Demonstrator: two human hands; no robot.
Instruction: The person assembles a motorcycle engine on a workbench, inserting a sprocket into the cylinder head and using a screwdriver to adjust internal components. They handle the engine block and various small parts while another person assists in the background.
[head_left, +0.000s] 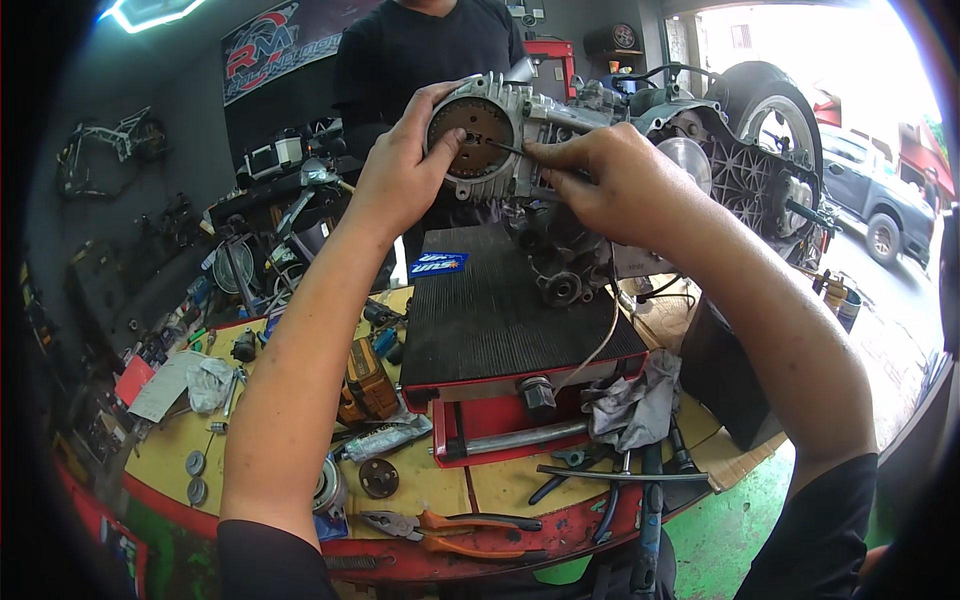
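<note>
A scooter engine stands at the far end of a black-topped stand. Its finned cylinder head faces me, with a round brown toothed sprocket set in it. My left hand wraps around the head's left side, its thumb pressed on the sprocket near the centre. Between the thumb and bent fingers of my right hand is a thin dark rod, its tip at the sprocket's right part. The rod's other end is hidden in my palm.
Below me on the yellow-topped bench lie orange-handled pliers, a round brown plate, a grey rag and a metal bar. A yellow-brown case sits left of the black stand. Another person stands behind the engine.
</note>
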